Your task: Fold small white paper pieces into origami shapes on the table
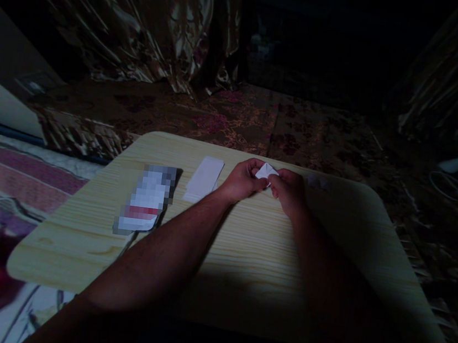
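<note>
Both my hands meet over the far part of a pale wooden table (pixel 245 246). Between them is a small folded piece of white paper (pixel 266 171), with crease lines running across its face. My left hand (pixel 245 180) pinches its left side between thumb and fingers. On the other side, my right hand (pixel 289 190) grips the right edge, thumb in front. A stack of white paper strips (pixel 204 178) lies just left of my left hand. Small pale pieces (pixel 317 182) rest beyond my right hand, too dim to make out clearly.
A phone-like device (pixel 146 197), its screen blurred out, lies on the table's left with a cable at its near end. A striped bedcover (pixel 23 179) borders the left. Patterned curtains (pixel 180 21) hang behind. A white cable (pixel 456 191) shows at far right.
</note>
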A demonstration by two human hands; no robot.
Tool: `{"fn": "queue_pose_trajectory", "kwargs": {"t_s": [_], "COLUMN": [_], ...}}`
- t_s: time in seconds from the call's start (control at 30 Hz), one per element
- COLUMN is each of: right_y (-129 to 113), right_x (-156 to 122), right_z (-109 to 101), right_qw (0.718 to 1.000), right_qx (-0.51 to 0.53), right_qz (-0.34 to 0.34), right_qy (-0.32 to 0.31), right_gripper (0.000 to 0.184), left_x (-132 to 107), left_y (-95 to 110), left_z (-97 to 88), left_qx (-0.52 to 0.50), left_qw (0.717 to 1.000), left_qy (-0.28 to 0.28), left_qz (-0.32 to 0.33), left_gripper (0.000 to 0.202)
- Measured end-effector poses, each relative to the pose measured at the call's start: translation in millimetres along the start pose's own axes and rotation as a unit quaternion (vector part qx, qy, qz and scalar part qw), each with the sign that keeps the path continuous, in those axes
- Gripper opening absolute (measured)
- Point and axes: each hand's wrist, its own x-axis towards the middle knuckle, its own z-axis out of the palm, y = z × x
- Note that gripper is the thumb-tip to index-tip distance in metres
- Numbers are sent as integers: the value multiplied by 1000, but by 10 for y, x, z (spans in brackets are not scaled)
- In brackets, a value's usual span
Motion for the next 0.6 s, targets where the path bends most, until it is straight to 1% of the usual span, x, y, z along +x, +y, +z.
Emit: {"fn": "queue_pose_trajectory", "kwargs": {"t_s": [0.2,0.4,0.5,0.6], "right_y": [105,142,157,167], "right_x": [23,29,38,41], "right_z": [44,59,56,56], "right_qw": [999,991,988,989], "right_qx": [38,134,150,146], "right_qz": [-3,-20,-18,-17], "right_qy": [36,-13,-27,-27], "right_gripper": [18,13,12,13], "left_x": [27,58,67,71], "left_y": [-22,-60,-50,-35], "left_z": [1,-52,-55,-49], "left_qx": [13,5,-20,-30], "left_qw": [999,997,996,996], "left_qy": [36,79,88,89], "left_qz": [2,7,2,-5], "left_gripper": [43,37,38,38]}}
